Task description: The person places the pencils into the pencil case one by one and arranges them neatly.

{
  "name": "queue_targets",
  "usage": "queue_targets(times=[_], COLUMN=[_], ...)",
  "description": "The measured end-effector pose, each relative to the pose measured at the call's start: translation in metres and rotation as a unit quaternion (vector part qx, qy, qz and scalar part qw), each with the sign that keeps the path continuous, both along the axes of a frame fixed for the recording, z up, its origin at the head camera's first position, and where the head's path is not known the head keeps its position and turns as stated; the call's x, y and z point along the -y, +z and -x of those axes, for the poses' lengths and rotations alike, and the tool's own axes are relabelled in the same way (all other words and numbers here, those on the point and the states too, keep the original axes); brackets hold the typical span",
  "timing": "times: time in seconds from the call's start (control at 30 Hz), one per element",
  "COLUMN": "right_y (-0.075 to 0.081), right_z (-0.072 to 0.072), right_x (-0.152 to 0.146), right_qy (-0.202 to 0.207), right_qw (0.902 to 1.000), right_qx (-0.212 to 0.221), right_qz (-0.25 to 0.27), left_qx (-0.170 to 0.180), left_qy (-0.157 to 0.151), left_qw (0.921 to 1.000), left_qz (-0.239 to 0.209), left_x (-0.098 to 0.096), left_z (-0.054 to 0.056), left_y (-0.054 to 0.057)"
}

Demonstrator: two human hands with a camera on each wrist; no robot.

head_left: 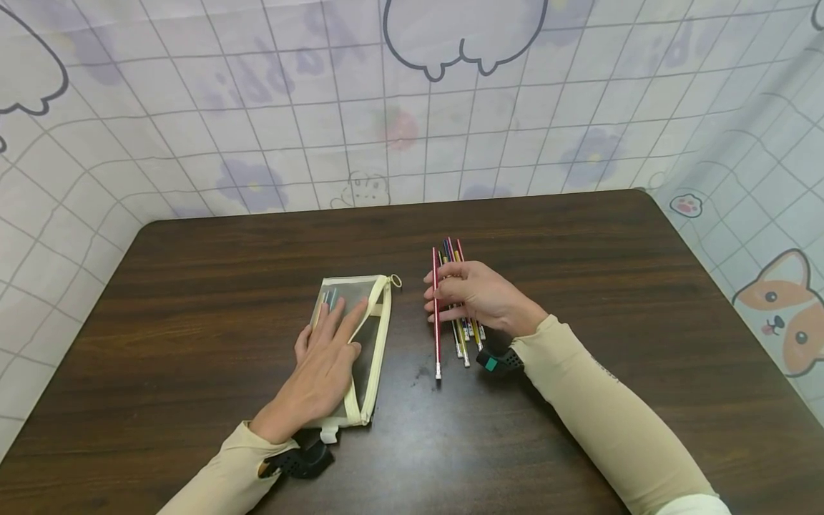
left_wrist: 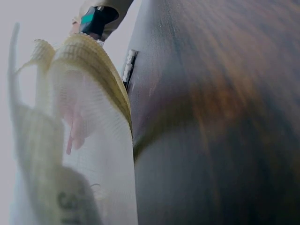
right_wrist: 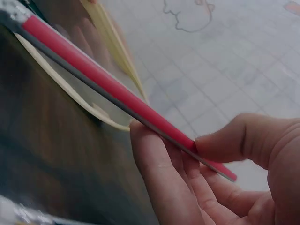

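Note:
A see-through pencil pouch with pale yellow zip edging [head_left: 385, 336] lies on the table, its mouth gaping toward the right. My left hand [head_left: 322, 375] rests on top of it, fingers stretched out over the mesh. Beneath the fingertips, slim pale-blue items [head_left: 330, 297] show through the pouch. My right hand [head_left: 486, 297] pinches a red pencil [right_wrist: 103, 89] between thumb and fingers, its white-metal eraser end pointing toward me. Under and beside that hand lies a bundle of several pencils [head_left: 465, 350] in mixed colours, partly hidden by it.
The dark wooden table [head_left: 212, 307] carries the pouch and the pencils. Behind it and along both sides hangs a white gridded cloth [head_left: 309, 129] with cartoon prints. A black wrist camera [head_left: 302, 461] sits low on the left wrist, near the pouch's bottom tab.

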State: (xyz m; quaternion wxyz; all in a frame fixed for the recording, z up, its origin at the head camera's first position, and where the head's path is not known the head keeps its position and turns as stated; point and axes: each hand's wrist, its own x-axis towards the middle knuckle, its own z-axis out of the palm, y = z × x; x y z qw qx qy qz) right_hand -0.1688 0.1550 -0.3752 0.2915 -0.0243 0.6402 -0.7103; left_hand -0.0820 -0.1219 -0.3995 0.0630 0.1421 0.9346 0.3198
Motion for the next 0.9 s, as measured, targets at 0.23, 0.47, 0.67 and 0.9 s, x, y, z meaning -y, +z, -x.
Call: queue_targets(times=[0.23, 0.47, 0.67, 0.9], right_y=[-0.002, -0.007, -0.008, -0.01], right_z=[-0.011, -0.019, -0.024, -0.031], right_x=[0.013, 0.024, 0.034, 0.045], right_qy=[-0.018, -0.034, -0.052, -0.06], right_qw=[0.9998, 0.9993, 0.9982, 0.9973], right_qx=[0.002, 0.012, 0.019, 0.029], right_qz=[0.006, 0.013, 0.025, 0.032], left_qx=[0.001, 0.003, 0.001, 0.001], left_qy=[0.002, 0.004, 0.004, 0.005], left_qw=[1.0, 1.0, 1.0, 0.9999], left_qz=[0.003, 0.007, 0.008, 0.009], left_x=[0.0, -0.001, -0.001, -0.001], left_z=[0.0, 0.0, 0.001, 0.001], left_y=[0.0, -0.001, 0.001, 0.002])
